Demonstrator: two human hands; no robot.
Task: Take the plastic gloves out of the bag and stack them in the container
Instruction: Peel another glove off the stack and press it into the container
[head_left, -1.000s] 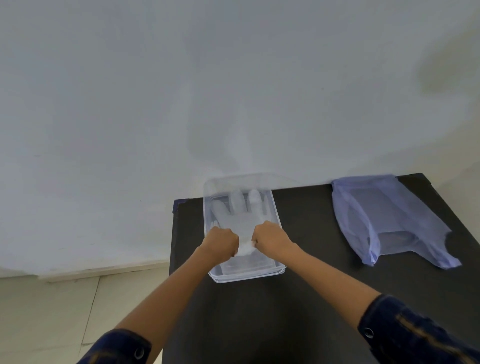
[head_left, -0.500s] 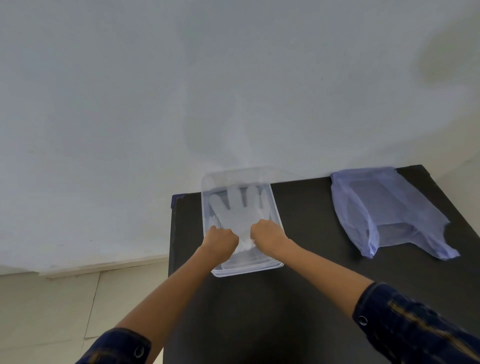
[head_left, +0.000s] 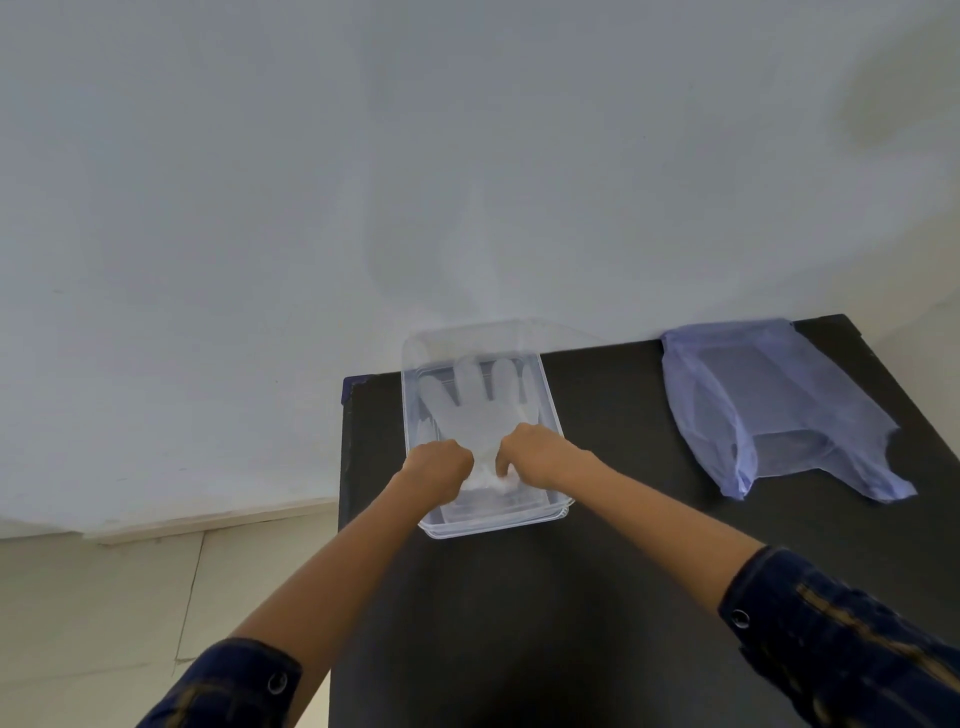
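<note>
Black worktop (head_left: 623, 597). On it, clear see-through container (head_left: 551, 410) with cloudy white glove (head_left: 480, 410) inside; right of container, pale lilac see-through bag (head_left: 779, 405). Dark navy sleeves (head_left: 852, 639) with faint tan stitching. White wall (head_left: 311, 208) behind.

Right of container (head_left: 551, 415): bare worktop (head_left: 608, 415) up to the bag (head_left: 769, 410), room to pass.
Near side of container: open worktop, crossed by both forearms.
Far side: wall (head_left: 467, 182) touching, blocked.
Left: narrow worktop strip, then edge.

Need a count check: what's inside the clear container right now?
Inside the container a plastic glove lies flat, fingers toward the wall. Left hand and right hand cover its cuff; any gloves beneath cannot be told.
</note>
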